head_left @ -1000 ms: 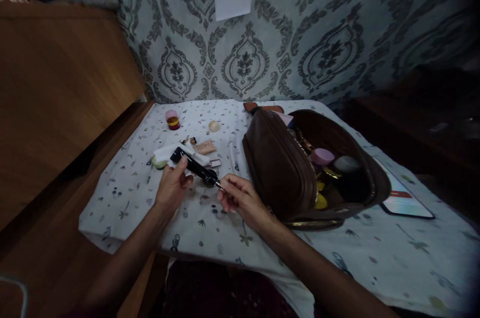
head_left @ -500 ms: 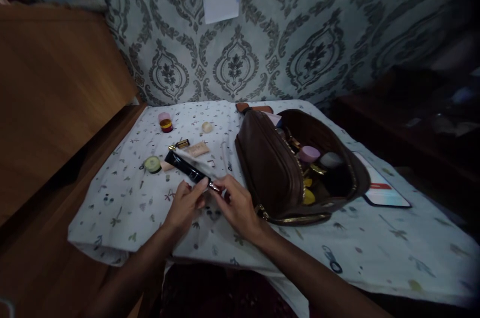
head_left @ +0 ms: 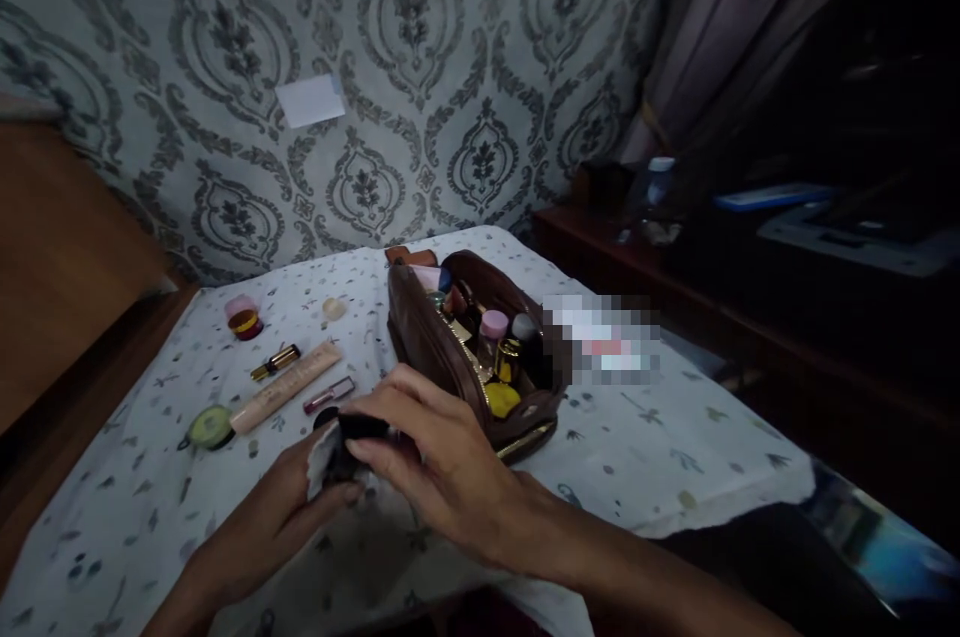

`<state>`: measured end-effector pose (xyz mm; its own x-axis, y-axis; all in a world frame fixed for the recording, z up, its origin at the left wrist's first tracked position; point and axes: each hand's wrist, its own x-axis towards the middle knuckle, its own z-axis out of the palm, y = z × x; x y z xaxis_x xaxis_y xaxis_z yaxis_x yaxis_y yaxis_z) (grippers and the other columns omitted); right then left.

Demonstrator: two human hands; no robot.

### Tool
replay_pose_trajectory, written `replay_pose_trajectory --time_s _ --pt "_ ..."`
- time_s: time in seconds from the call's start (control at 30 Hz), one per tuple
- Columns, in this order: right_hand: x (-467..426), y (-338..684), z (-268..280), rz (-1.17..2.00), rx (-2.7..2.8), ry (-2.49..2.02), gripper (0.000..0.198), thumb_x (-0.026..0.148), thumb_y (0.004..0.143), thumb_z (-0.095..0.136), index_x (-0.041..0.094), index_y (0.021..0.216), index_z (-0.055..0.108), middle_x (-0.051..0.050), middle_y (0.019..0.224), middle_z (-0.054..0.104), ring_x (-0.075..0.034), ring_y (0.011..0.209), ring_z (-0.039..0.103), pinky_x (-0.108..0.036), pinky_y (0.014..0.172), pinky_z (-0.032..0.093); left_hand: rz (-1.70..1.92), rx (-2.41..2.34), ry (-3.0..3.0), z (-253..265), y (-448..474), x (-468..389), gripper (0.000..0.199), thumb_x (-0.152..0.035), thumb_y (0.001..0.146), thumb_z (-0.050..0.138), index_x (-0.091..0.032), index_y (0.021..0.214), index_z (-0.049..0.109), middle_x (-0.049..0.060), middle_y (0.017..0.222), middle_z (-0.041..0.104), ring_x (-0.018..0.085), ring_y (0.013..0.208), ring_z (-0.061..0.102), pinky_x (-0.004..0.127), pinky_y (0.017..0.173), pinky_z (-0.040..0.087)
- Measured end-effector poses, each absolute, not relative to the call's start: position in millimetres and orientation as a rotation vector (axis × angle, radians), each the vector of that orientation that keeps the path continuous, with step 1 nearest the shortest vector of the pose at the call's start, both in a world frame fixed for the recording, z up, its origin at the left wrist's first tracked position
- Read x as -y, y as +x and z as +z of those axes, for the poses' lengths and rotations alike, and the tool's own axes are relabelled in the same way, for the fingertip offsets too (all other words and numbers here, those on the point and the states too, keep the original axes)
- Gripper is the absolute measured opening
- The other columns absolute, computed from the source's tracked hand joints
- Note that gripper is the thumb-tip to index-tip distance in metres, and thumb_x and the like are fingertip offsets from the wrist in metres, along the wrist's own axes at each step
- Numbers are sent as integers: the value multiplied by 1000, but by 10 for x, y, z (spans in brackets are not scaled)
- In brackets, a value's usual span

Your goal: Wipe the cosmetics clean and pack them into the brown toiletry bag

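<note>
My right hand (head_left: 450,457) pinches a black cosmetic tube (head_left: 364,425) between thumb and fingers. Close beside it, my left hand (head_left: 274,507) is closed around a crumpled white tissue (head_left: 321,465), which lies against the tube's dark lower part; the fingers hide much of both. Just beyond the hands lie a lip gloss (head_left: 328,395), a beige squeeze tube (head_left: 289,385) and a black-and-gold lipstick (head_left: 275,362). To their left is a round green container (head_left: 210,427). A brown cosmetic bag (head_left: 420,327) stands unzipped beyond my right hand, with several bottles inside.
A pink-and-red jar (head_left: 244,317) and a small cream-coloured round item (head_left: 333,309) sit farther back on the patterned cloth (head_left: 652,457). A pixelated flat item (head_left: 600,342) lies right of the bag. Wooden furniture (head_left: 67,227) borders the left; a dark shelf (head_left: 570,237) stands right.
My view has swung right. The hands have come nearer, and the tube, earlier stretched out with its silver end at my right hand, is now against the tissue. The lip gloss shows on the cloth.
</note>
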<state>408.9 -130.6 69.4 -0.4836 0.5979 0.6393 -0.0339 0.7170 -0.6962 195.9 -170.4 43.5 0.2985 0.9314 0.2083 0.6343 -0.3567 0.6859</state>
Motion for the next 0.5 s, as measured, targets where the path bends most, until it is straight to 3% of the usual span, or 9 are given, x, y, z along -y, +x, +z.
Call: replay_pose_trajectory --time_s 0.07,0.17,0.23,0.33,0.4,0.5 --pt "1286 4275 822 852 1887 -410 15 19 94 60 19 107 69 -4 90 61 -14 82 60 -26 73 53 751 -1406 2178 458 2031 1654 37 -47 90 56 -28 120 68 4 105 74 27 97 69 36 86 57" --pt "1259 4579 964 894 1712 -479 10 21 90 66 19 97 74 -4 89 64 -13 81 63 -24 66 53 954 -1483 2321 417 2090 1531 46 -55 94 47 -21 115 69 9 110 74 28 100 69 37 84 58" --pt "1226 4787 1057 881 1592 -574 10 23 91 66 20 91 75 -4 88 66 -12 74 64 -22 57 52 1109 -1527 2388 434 2161 1427 44 -52 97 43 -19 105 71 10 105 74 27 96 69 35 82 57" --pt "1126 5056 1187 720 1407 -696 11 21 91 65 21 85 75 0 74 66 -9 55 59 -20 47 48 1068 -1540 2481 578 2374 1261 29 -35 99 45 -18 96 68 5 88 72 19 78 68 26 69 54" --pt "1028 5180 1247 581 1341 -741 12 21 90 65 21 82 73 3 67 64 -8 52 58 -20 45 47 972 -1498 2637 690 2539 1156 22 -27 98 45 -17 104 65 4 88 71 16 76 67 23 66 52" --pt "867 5285 1275 370 1450 -761 12 18 89 66 20 78 71 4 69 67 -6 52 58 -19 46 45 798 -1341 2972 786 2685 1031 32 -21 97 42 -16 125 57 7 100 72 18 84 69 23 68 52"
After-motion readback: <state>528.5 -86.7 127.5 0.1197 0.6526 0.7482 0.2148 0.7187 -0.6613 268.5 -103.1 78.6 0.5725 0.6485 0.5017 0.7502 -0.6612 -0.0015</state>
